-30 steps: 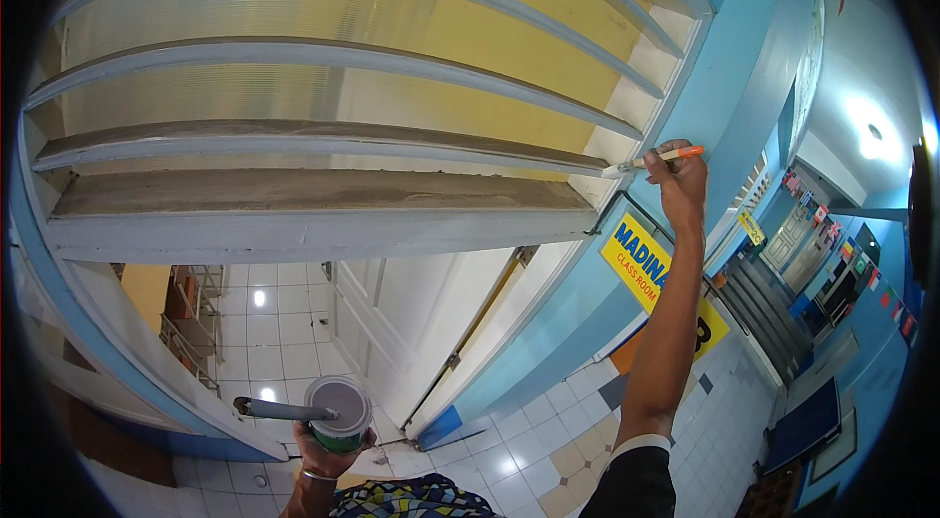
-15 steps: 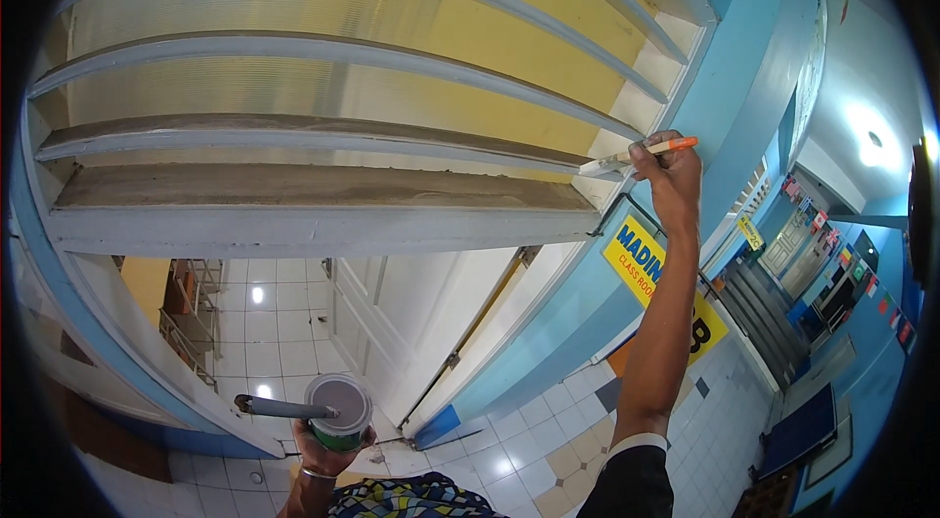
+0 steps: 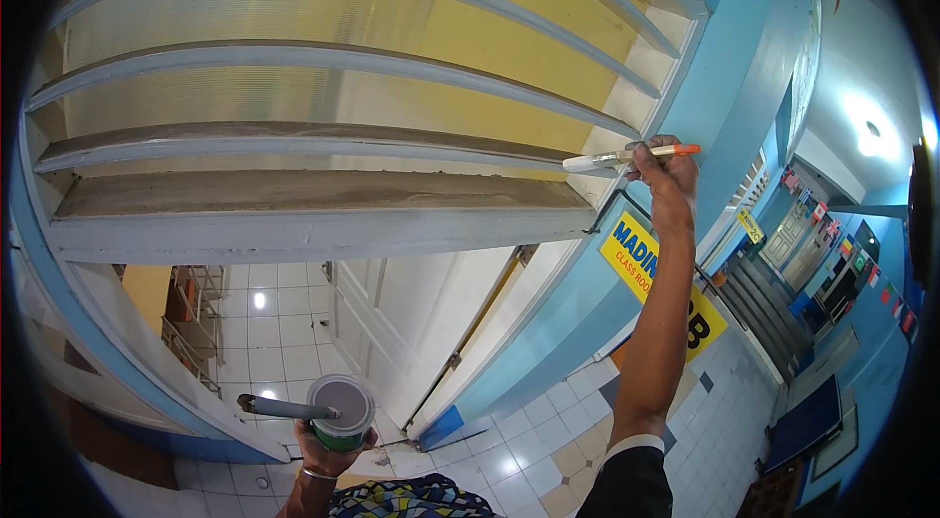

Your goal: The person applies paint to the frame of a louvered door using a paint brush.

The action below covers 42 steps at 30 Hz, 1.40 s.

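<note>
My right hand (image 3: 669, 175) is closed round a paintbrush (image 3: 619, 161) with a pale wooden handle and an orange end. Its whitish bristles lie against or just in front of the right end of the second-lowest slat (image 3: 323, 138), which is pale grey in front and brownish on top. Lower down, my left hand (image 3: 333, 451) grips a round can (image 3: 343, 410) from below. Grey paint shows in the can's mouth, and green shows on its side. A grey, paint-coated stick (image 3: 289, 408) sticks out leftward over the can's rim.
Below the slats runs a wide brown-topped ledge (image 3: 323, 193). Under it stands a white panelled door (image 3: 401, 307), ajar over a white tiled floor (image 3: 279, 327). A light blue post (image 3: 700, 97) and a yellow sign (image 3: 634, 254) are close to my right arm. Stairs (image 3: 759, 307) lie farther right.
The paintbrush has swung to a more level angle, its bristles shifting a little left along the slat. My left hand holds the can in the same place.
</note>
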Tool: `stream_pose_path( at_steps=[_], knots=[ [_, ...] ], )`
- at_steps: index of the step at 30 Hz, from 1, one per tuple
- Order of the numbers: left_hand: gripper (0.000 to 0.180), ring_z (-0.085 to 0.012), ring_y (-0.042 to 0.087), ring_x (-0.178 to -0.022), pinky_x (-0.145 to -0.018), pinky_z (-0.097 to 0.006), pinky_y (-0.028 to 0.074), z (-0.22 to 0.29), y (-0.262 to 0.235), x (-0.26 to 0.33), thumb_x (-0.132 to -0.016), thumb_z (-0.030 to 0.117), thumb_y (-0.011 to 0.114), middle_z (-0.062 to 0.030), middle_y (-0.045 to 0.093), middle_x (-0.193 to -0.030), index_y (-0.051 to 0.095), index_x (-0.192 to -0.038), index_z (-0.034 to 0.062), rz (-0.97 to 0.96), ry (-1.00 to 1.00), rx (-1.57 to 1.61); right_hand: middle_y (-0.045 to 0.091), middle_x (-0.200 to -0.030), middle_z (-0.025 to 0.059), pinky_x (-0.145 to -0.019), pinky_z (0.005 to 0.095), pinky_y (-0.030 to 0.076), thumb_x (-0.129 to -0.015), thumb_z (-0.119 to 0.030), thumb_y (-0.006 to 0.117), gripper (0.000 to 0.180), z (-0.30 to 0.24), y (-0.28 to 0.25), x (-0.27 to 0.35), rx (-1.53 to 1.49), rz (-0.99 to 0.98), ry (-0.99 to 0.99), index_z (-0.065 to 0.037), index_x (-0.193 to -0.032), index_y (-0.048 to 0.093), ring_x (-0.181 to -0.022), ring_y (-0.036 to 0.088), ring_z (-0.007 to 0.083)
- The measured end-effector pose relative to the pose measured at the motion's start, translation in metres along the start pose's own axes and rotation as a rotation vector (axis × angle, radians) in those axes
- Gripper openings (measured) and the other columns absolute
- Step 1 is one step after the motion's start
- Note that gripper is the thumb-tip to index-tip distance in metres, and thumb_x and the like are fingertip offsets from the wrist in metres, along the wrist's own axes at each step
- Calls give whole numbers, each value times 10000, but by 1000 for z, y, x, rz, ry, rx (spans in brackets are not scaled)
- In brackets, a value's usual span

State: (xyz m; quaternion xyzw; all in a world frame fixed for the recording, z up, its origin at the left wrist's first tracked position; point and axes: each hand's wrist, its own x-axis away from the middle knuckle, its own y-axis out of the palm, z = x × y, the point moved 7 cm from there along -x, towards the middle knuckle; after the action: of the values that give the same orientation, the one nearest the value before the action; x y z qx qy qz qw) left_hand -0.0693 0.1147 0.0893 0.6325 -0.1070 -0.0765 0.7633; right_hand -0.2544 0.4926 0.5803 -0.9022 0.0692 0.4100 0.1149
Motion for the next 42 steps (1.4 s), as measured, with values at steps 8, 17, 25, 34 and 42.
stream_pose_path(
  at_steps=[8,17,25,34,42],
  knots=[
    [740,-373,642,-1011,-786,-506,488,-6,-10,-6,-776,651,648,-152,667,-1161,607,-1305,135,127,38,95,696,-878,75,-694,287,574,-922,-144,793,248,8,-18,-8,146,-2,-16,-7,-1032,618,-767,665,136],
    [758,-382,640,-1010,-759,-515,473,-3,-2,-5,-770,656,653,-152,665,-1166,601,-1317,133,-16,24,41,698,-852,75,-657,304,561,-921,-134,777,210,19,-51,-12,440,117,-15,-14,-1018,634,-722,656,140],
    [750,-388,639,-1014,-774,-517,484,-3,-5,-5,-763,630,669,-157,664,-1169,603,-1316,128,19,19,74,697,-792,88,-699,366,509,-884,-126,780,187,-9,-28,-1,759,212,-21,7,-956,671,-671,629,191],
    [766,-374,637,-1031,-794,-504,495,-2,-9,1,-743,633,666,-151,667,-1165,610,-1306,116,83,33,91,697,-805,69,-712,288,508,-896,-105,798,212,-18,3,4,489,105,-82,-7,-997,639,-706,621,126],
    [768,-361,632,-1023,-760,-487,477,8,-16,6,-712,621,659,-143,665,-1162,607,-1291,120,87,33,107,698,-813,63,-675,275,544,-914,-119,799,230,-37,46,13,342,21,-104,-11,-1011,621,-698,642,110]
  ],
)
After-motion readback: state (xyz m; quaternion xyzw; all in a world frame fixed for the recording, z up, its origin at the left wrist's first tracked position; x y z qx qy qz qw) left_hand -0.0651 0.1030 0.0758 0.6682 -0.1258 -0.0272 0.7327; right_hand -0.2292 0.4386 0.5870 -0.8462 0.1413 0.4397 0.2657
